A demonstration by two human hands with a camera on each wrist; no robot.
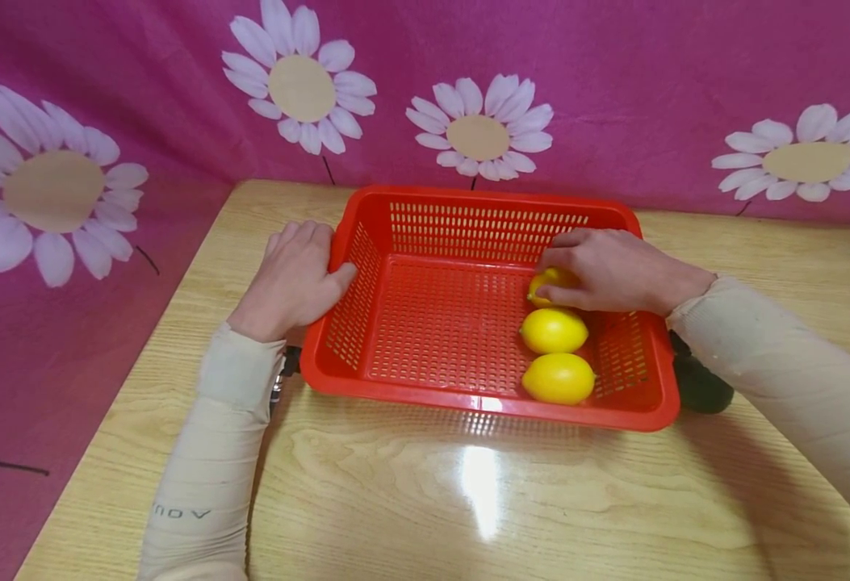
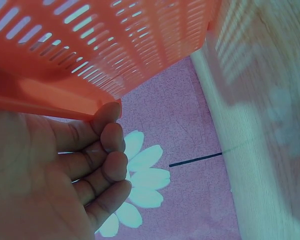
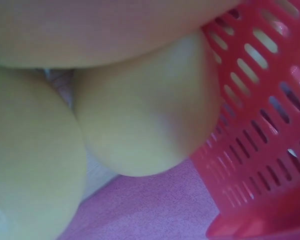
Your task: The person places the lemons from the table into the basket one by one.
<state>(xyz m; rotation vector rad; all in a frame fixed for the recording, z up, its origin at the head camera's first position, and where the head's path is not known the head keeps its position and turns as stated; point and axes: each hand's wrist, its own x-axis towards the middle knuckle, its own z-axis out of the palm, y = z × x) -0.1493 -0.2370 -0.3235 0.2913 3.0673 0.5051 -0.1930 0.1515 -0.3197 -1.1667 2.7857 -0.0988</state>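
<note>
A red plastic basket [image 1: 446, 323] with slotted sides spans the middle of the head view. My left hand [image 1: 290, 278] grips its left rim, thumb over the inner side; in the left wrist view the fingers [image 2: 112, 167] curl at the rim's outside. Inside the basket at the right, my right hand [image 1: 609, 266] holds the farthest lemon [image 1: 550, 284], partly covering it. Two more yellow lemons, the middle one [image 1: 554, 331] and the nearest one [image 1: 558, 378], line up toward me. Close up in the right wrist view is a blurred lemon [image 3: 145, 115] beside the slotted wall.
The basket is on a light wooden table [image 1: 366, 492]. Outside its right end lies a dark green object [image 1: 704, 387], partly hidden by basket and sleeve. A pink cloth [image 1: 599, 64] with large white flowers hangs behind and at the left.
</note>
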